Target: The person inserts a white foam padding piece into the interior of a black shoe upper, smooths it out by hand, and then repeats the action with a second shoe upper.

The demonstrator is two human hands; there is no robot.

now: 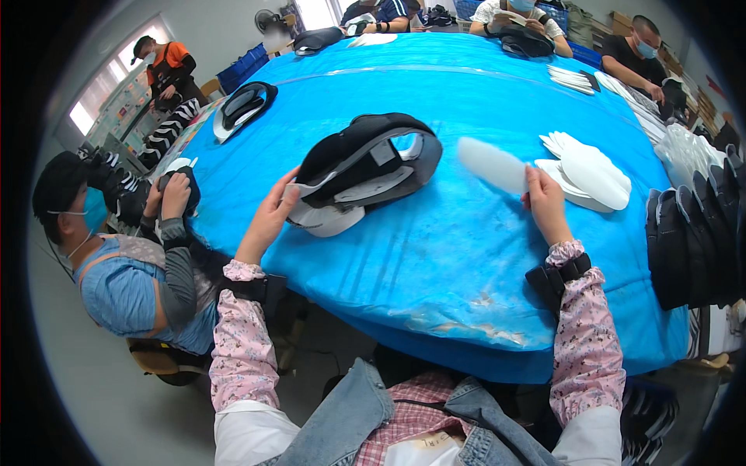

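Black cap (336, 159) in L hand (268, 215), R hand (548, 205) pinching white plate (491, 164).

The blue sheet (435, 248) before me looks like glossy plastic, creased and scuffed rough in one patch. The black cap (336, 159) seems matt cloth, the pale oval piece (489, 165) smooth, faintly see-through plastic, and the clear bag (687, 154) over there shiny, crinkled film.

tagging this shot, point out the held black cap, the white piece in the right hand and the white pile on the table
Black cap (339, 161), head view, its black fabric
White piece (493, 165), head view, middle of its face
White pile (597, 179), head view, top piece
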